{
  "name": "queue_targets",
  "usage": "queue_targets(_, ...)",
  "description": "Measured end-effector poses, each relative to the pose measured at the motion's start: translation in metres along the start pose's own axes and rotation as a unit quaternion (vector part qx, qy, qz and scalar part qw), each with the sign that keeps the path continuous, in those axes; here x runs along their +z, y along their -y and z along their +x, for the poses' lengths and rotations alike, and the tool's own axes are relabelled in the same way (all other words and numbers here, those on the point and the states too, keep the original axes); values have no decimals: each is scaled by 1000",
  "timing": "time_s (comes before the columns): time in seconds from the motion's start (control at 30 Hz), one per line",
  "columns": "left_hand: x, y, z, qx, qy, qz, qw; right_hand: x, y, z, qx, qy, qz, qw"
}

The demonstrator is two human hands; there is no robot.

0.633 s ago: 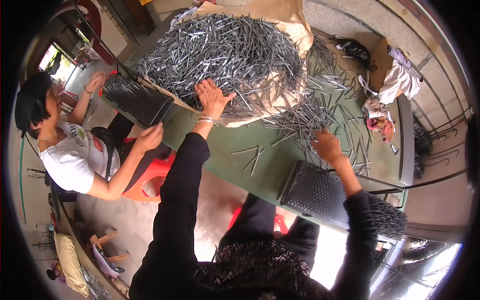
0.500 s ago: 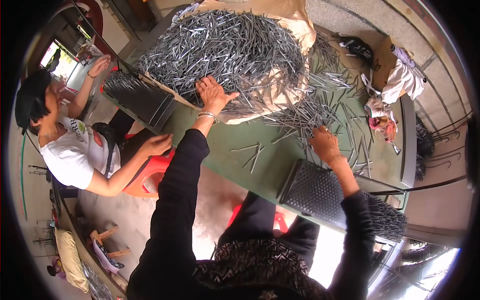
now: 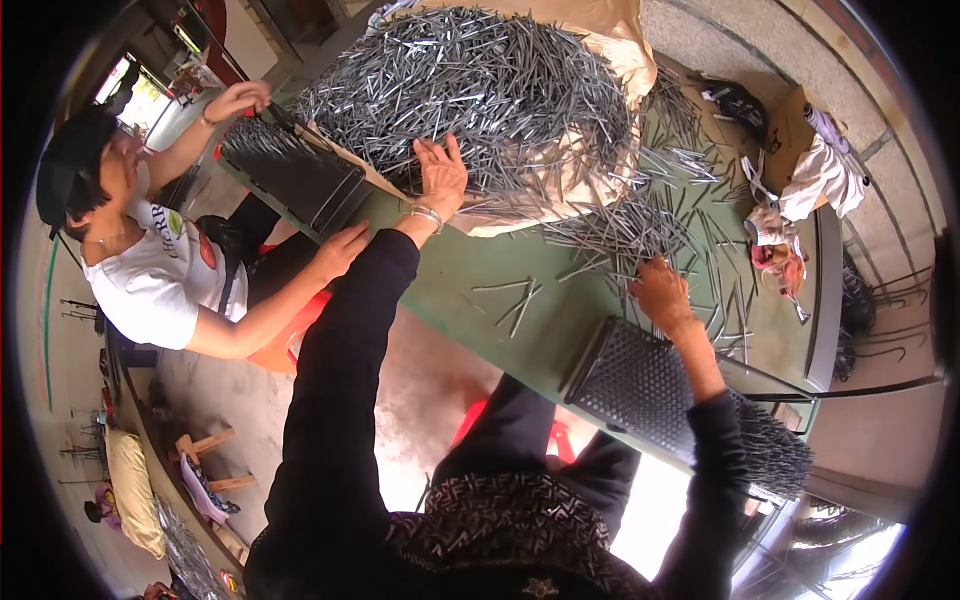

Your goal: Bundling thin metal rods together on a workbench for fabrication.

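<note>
A large heap of thin grey metal rods [image 3: 480, 90] lies on brown paper [image 3: 540, 205]. At its near edge is my left hand [image 3: 440, 180], open, fingers spread over the rods. My right hand [image 3: 662, 300] is lower on the right, fingers bent and drawn together at a smaller pile of loose rods [image 3: 630, 232]; whatever is between the fingertips is hidden. Below that hand and forearm sits a black perforated rack [image 3: 630, 375], many rods standing upright in its right end [image 3: 775, 455]. A few single rods [image 3: 520, 305] lie on the green table [image 3: 450, 285].
On my left, a co-worker [image 3: 165, 265] sits beside a similar black rack [image 3: 295, 180] filled with rods at its far end. A cardboard box [image 3: 790, 135] with white cloth [image 3: 825, 175] stands at the table's right side, near a clear plastic bag [image 3: 775, 250].
My left hand has shifted slightly right along the heap's edge, its fingers lifting. The right hand stays by the small pile. The co-worker's farther hand has moved onto their rack. The view has shifted a little.
</note>
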State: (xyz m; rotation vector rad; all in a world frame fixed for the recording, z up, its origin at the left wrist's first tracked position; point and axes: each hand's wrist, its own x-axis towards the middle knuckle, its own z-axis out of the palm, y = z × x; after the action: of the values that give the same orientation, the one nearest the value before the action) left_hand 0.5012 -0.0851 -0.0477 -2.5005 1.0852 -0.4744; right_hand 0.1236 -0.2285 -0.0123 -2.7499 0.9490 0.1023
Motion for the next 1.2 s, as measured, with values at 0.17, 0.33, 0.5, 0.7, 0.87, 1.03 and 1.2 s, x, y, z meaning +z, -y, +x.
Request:
queue_targets(0.17,-3,4,7,61,-85,-118,988,8,-13,2,-17,-5,-17,1000)
queue_targets(0.33,12,6,-7,55,-239,-130,961,4,1,4,-17,-10,-22,1000)
queue_targets(0.5,-5,6,3,80,-173,-150,970,-3,2,1,-16,-21,-14,1000)
queue_targets(0.7,-7,6,0,109,-205,-195,953,-9,2,-3,-29,-29,7,999)
queue_targets(0.87,-9,-10,4,72,-180,-156,969,-8,4,-1,-24,-24,8,999)
queue_targets(1.03,-25,-4,23,76,-88,-218,969,-14,3,-6,-34,-43,27,998)
queue_targets(1.2,-26,-16,16,66,-103,-262,957,-20,13,-5,-25,-30,53,998)
